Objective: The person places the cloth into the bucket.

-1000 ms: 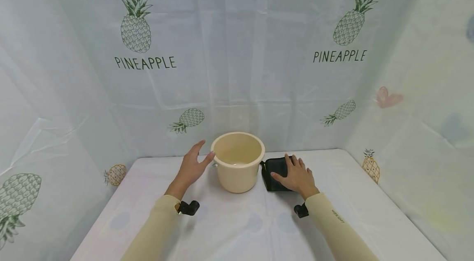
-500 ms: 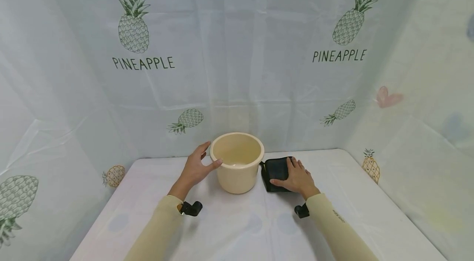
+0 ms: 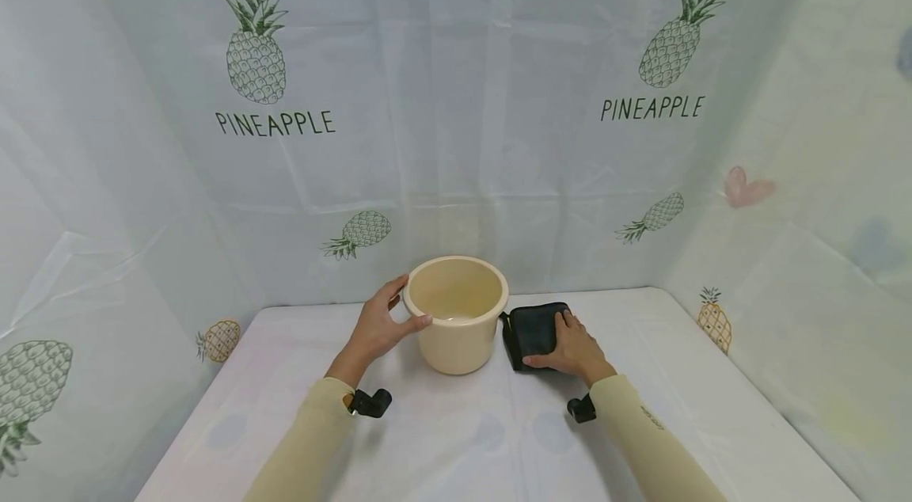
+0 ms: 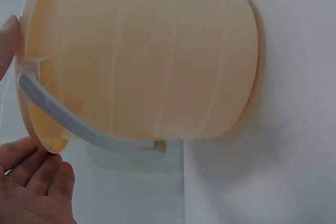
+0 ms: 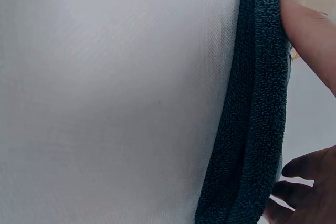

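A cream bucket [image 3: 459, 347] stands upright on a pale tabletop [image 3: 456, 431], a dark towel-like cloth [image 3: 534, 332] lying just beside it on the right. The bucket's grey handle [image 4: 86, 131] hangs slanting down its outer wall (the left wrist view shows it best). A person's left hand [image 3: 376, 325] meets the bucket at its rim [image 3: 456, 321] — thumb at the front, fingertips farther back, the digits spread well apart and touching from outside. The right hand [image 3: 572, 347] grips the cloth, thumb on the near edge and fingers bent over the right side; up close, the fabric shows a looped pile and stacked, folded layers.

Pale yellow sleeves [image 3: 299, 446] cover both forearms, with a small black device [image 3: 372, 403] at the left wrist and a matching black device [image 3: 582, 408] at the right. Behind the tabletop hangs a whitish sheet [image 3: 456, 106] — printed with green pineapples [image 3: 256, 62] and the word "PINEAPPLE" — while a red heart [image 3: 748, 188] decorates the right side.
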{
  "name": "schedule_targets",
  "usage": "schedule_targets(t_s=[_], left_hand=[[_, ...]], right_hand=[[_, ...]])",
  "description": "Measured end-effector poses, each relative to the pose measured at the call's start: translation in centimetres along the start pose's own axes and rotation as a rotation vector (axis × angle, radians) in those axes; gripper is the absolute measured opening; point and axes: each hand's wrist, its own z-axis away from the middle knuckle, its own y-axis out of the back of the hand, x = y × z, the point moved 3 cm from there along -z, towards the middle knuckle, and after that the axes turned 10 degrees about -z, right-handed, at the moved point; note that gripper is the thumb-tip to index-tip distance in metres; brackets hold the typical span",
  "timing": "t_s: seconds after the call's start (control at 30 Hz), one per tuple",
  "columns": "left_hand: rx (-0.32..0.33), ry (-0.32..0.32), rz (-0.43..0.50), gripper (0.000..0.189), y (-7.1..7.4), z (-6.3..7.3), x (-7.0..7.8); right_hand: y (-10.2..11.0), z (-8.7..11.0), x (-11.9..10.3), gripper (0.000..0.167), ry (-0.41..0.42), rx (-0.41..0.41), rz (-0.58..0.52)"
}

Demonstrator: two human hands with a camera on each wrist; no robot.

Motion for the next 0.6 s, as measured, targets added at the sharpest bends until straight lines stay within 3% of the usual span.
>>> schedule_targets(t_s=[0.27, 0.6], left_hand=[[0.002, 0.002, 0.002, 0.098, -0.16, -0.19, -0.17], [0.017, 0.009, 0.018, 0.093, -0.17, -0.09, -0.14]], right_hand=[[-0.46, -0.14, 0.43, 0.13, -0.055, -0.037, -0.036], [-0.48, -0.36, 0.37, 0.124, -0.047, -0.023, -0.044]])
